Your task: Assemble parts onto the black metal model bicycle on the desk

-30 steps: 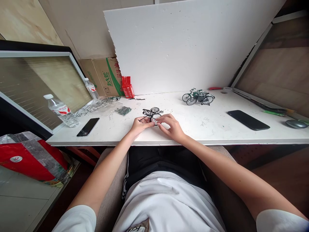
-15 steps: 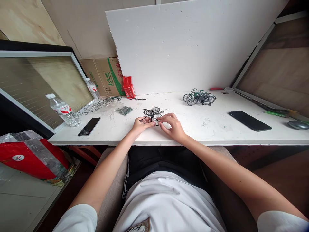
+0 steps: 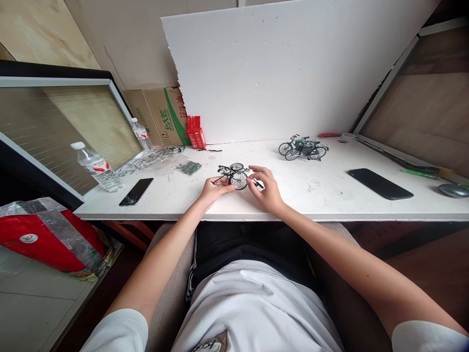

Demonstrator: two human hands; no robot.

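Black spokes and frame of the half-built model bicycle (image 3: 233, 177) lie on the white surface (image 3: 315, 195), near its front edge. My left hand (image 3: 212, 188) pinches its frame; my right hand (image 3: 266, 189) has its grip closed on a small dark tool (image 3: 257, 183) beside the wheel. Wheels look mounted, but judging by the finished model bicycles (image 3: 302, 147) and the parts bag (image 3: 152, 159), fittings remain.

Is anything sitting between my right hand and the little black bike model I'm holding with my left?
Nothing visible does. The left hand pinches the small black bike model from its left, and the right hand is just to its right, holding a thin dark part whose tip nearly meets the wheel. Only bare white desk lies between them.
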